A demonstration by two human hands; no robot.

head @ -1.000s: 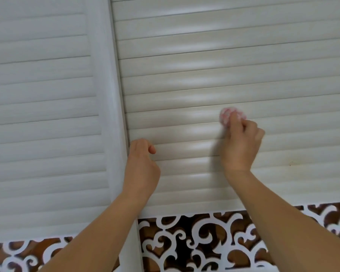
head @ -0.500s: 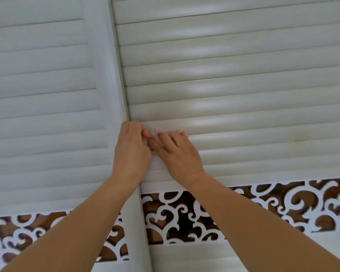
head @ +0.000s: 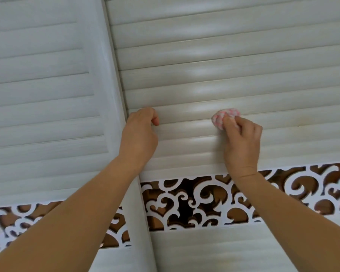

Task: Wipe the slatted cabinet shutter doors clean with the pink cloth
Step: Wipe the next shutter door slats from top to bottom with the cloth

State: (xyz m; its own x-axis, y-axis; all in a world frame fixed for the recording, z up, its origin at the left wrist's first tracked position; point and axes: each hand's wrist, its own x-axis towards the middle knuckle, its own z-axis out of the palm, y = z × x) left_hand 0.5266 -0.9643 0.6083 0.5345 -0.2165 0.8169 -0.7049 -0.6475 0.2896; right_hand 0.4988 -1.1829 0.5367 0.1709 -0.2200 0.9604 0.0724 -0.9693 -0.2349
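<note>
White slatted shutter doors (head: 234,61) | your right hand (head: 241,142) pinches pink cloth (head: 223,116) mid-slat | left hand (head: 139,134) curled, empty, braced | brownish marks (head: 296,122) further right remain: judged partway

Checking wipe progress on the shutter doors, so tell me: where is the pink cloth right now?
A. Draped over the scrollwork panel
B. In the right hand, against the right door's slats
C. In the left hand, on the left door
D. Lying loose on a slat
B: the right hand pinches the bunched pink cloth against the right door's slats.
</note>
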